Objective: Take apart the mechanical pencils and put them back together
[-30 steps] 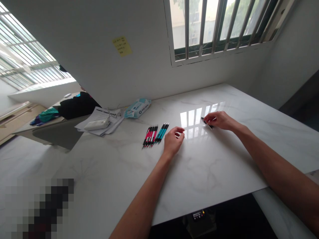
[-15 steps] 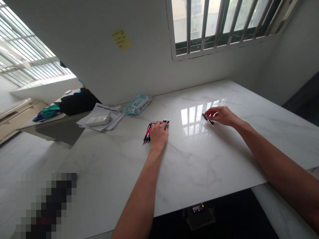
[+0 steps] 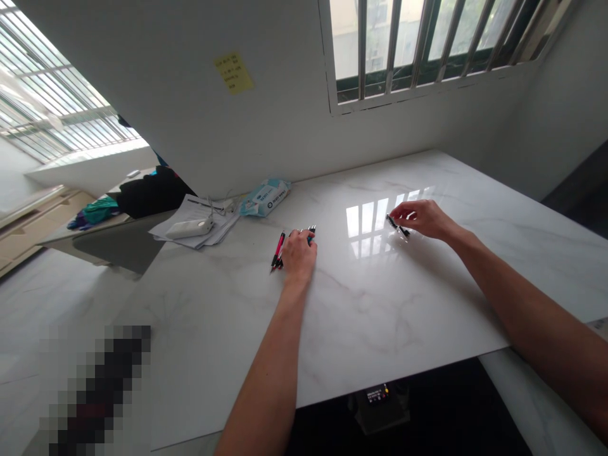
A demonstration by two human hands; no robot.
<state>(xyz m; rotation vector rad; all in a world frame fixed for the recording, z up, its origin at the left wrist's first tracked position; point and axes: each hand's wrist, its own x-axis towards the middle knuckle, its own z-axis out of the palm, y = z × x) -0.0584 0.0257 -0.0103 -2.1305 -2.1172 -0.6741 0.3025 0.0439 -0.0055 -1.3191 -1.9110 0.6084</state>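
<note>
My left hand (image 3: 299, 252) lies over a bunch of pens (image 3: 312, 229) on the table, its fingers curled down on them. Their tips poke out past the fingers, and most of the bunch is hidden beneath the palm. Just left of the hand, a red and black pen (image 3: 278, 251) lies slanted, with dark pen ends close by its lower part. Farther right, my right hand (image 3: 418, 217) pinches a black pen with shiny parts (image 3: 399, 227) between thumb and fingers, low over the table; whether it is one pen or more I cannot tell.
The glossy white marbled table (image 3: 370, 316) reaches back to the wall. A pack of wipes (image 3: 266, 197) and papers (image 3: 161, 234) with a white device (image 3: 190, 228) on them lie at the back left. Below the front edge sits a small lit screen (image 3: 377, 394).
My left hand has shifted slightly left on the bunch. The red pen at its left now lies apart from the others under the hand. My right hand stays nearly in place.
</note>
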